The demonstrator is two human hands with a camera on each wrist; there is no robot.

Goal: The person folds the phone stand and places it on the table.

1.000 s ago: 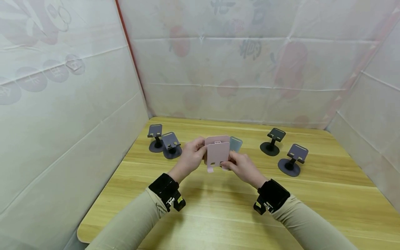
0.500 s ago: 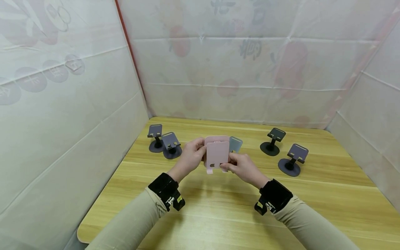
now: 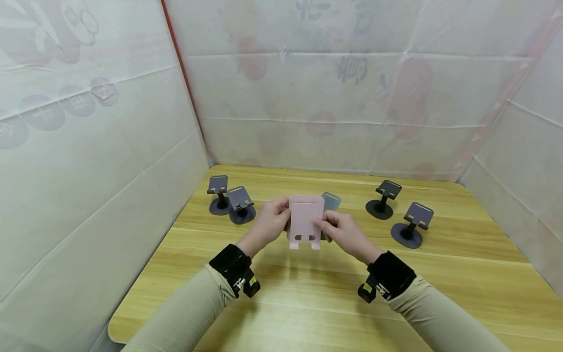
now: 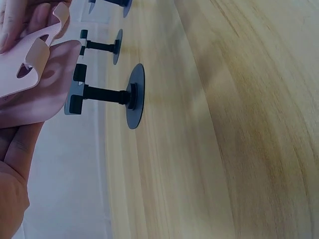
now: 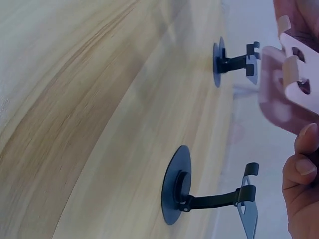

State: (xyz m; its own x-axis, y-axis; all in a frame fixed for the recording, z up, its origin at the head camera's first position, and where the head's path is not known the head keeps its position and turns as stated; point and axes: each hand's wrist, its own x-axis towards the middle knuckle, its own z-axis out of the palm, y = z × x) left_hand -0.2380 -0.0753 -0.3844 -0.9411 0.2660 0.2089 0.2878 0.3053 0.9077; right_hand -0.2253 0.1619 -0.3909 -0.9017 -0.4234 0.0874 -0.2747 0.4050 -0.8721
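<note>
The pink phone stand (image 3: 305, 221) is held above the middle of the worktop (image 3: 308, 298), its long axis upright and its two hooked tabs pointing down. The left hand (image 3: 269, 222) grips its left edge and the right hand (image 3: 340, 231) its right edge, fingers (image 3: 323, 226) curled onto the plate's face.

Blue-grey stand (image 3: 331, 202) mostly hidden behind pink stand (image 3: 305, 221), beyond right hand (image 3: 345, 234); its base unseen.
</note>
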